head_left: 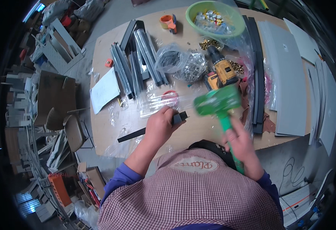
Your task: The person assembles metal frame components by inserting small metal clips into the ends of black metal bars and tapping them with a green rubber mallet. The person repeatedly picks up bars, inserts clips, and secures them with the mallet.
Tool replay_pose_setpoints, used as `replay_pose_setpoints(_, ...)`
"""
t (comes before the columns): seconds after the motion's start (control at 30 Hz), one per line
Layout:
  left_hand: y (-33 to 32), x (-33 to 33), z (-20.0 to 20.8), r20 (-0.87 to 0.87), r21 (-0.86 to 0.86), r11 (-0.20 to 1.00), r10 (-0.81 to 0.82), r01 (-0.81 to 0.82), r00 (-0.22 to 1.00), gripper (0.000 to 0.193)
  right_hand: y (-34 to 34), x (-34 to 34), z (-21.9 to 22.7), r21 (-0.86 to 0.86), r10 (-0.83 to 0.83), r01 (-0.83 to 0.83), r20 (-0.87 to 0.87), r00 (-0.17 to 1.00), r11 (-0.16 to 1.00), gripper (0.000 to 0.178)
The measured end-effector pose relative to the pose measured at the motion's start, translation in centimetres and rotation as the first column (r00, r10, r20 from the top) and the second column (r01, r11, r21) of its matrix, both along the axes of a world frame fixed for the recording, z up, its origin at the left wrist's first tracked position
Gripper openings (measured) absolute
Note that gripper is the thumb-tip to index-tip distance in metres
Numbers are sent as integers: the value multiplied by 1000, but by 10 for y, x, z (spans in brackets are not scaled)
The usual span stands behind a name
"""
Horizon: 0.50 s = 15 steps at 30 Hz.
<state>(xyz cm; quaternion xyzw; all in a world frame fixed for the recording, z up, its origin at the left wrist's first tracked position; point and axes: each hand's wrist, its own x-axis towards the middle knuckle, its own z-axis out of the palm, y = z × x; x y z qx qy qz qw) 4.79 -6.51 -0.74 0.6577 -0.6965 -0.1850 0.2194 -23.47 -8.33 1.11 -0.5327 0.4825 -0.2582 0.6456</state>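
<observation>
My left hand (160,124) is closed around a dark metal bar (131,135), which slants from the lower left up to a blocky end (179,118) at my fingers. To its right, my right hand (240,141) grips the handle of a green mallet (218,102). The mallet's head is raised above the table and smeared by motion, a short way right of the bar's end. Just beyond the mallet lies a yellow and black cordless drill (224,70). A red ring, probably a roll of tape (170,98), rests under clear plastic beyond my left hand.
Wrapped metal profiles (149,57) and a paper sheet (105,91) lie at the left of the wooden table (183,138). A bag of small metal parts (193,66) sits mid-table. Behind stands a green basin (193,23). Grey panels (281,65) and dark strips (257,76) line the right.
</observation>
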Motion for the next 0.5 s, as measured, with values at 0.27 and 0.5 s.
replay_pose_setpoints(0.27,-8,-6,0,-32,50,999,-18,20,999,34,4,-9,-32,-93,151,-165,-141,979,982,51)
replay_pose_setpoints(0.5,-10,20,5,-524,444,895,290,-34,801,37,9,-30,-147,-573,-138,-409,-682,718,710,56)
